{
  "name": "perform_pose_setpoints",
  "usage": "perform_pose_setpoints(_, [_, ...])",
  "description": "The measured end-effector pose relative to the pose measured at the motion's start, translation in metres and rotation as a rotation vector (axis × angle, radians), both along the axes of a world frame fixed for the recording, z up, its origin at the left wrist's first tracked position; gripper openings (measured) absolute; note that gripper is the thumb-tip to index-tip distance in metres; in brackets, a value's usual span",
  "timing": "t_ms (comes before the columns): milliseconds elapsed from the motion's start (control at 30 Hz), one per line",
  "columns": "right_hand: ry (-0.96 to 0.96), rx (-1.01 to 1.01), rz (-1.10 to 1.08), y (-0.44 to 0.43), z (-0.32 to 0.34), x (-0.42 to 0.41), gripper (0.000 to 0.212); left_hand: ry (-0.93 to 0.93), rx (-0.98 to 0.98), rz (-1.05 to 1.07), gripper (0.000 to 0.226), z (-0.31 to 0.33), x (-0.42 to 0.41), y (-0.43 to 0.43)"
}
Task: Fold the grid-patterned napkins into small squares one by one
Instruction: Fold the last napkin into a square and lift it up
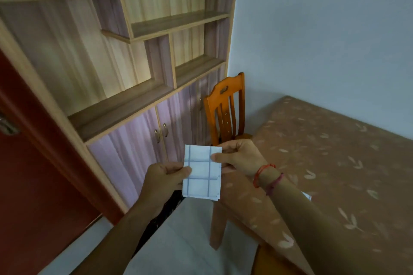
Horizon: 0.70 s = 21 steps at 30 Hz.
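Pale wall and wooden shelves [143,29] stood behind us as we held the napkin [202,174] in the air beside the worktop [335,163], left hand [165,177] pinching its left edge, right hand [238,158] pinching its upper right edge. We judged the stacked layers might slide askew if either pinch loosened. It was thin, soft white cloth with grey-blue grid lines, folded into a rectangle.

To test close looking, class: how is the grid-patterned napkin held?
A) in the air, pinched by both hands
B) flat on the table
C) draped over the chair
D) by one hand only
A: the left hand and right hand each pinch a side of the napkin, held off the table.
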State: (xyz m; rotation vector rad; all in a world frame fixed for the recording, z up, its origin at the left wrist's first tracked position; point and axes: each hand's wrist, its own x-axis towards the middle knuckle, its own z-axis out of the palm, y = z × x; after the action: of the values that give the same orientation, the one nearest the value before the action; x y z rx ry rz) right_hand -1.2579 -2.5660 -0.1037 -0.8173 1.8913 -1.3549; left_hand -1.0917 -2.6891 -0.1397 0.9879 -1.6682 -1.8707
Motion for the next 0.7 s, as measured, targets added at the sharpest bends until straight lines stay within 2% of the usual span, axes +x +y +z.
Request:
perform_pose_setpoints(167, [0.046,0.072,-0.077,-0.015,-0.006,-0.077,0.013,-0.043,-0.101,-0.190,0.011,0.005,-0.087,-0.036])
perform_pose_setpoints(300, [0.122,0.153,-0.118,-0.011,-0.006,-0.124,0.013,-0.106,-0.176,-0.410,0.014,0.003,-0.151,-0.056])
perform_pose_setpoints(367, [0.185,0.192,-0.110,-0.007,0.001,-0.141,0.006,-0.136,-0.237,-0.546,0.013,0.003,-0.184,-0.063])
perform_pose_setpoints(400, [0.222,0.218,-0.111,-0.005,0.005,-0.148,0.006,-0.143,-0.270,-0.622,0.013,0.004,-0.200,-0.066])
perform_pose_setpoints(467, [0.298,0.268,-0.134,-0.002,0.009,-0.164,0.027,-0.140,-0.343,-0.772,0.014,0.007,-0.232,-0.070])
perform_pose_setpoints(500, [0.325,0.294,-0.150,0.000,0.008,-0.173,0.031,-0.139,-0.379,-0.838,0.013,0.008,-0.247,-0.071])
perform_pose_setpoints(600, [0.361,0.386,-0.219,0.003,0.002,-0.195,0.028,-0.132,-0.414,-0.975,0.016,0.007,-0.288,-0.076])
perform_pose_setpoints(700, [0.322,0.396,-0.330,0.002,-0.004,-0.212,0.020,-0.104,-0.383,-1.002,0.013,0.000,-0.324,-0.083])
